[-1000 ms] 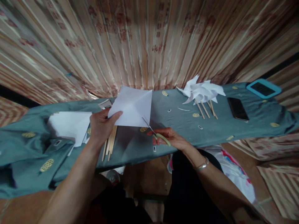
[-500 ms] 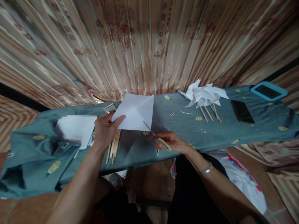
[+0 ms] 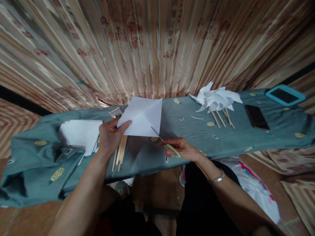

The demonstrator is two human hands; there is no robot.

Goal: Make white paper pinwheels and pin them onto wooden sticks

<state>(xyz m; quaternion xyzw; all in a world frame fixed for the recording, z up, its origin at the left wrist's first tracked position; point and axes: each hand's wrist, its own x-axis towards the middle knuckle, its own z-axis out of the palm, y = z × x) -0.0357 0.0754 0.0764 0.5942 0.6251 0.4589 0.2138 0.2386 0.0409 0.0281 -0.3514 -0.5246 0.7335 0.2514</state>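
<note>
Between thumb and fingers, my left hand [image 3: 111, 135] pinches the left corner of a white square sheet of paper [image 3: 144, 114] with diagonal creases. My right hand [image 3: 183, 149] grips scissors [image 3: 173, 149] by their light green handles. Their blades meet the paper near its lower right corner, along the crease. Several wooden sticks [image 3: 119, 154] lie partly under the sheet, beside my left hand. Farther left rests a stack of white paper [image 3: 82, 132].
White paper pinwheels [image 3: 216, 98] on sticks lie at the back right. Past them are a black phone [image 3: 256, 117] and a blue-framed device [image 3: 285, 95]. A thin paper strip [image 3: 197, 117] lies on the green cloth [image 3: 187, 131]. A pleated curtain [image 3: 147, 49] hangs behind.
My hands, the paper and the scissors stay almost in place. The view has shifted very slightly, and the blades remain at the paper's lower right corner.
</note>
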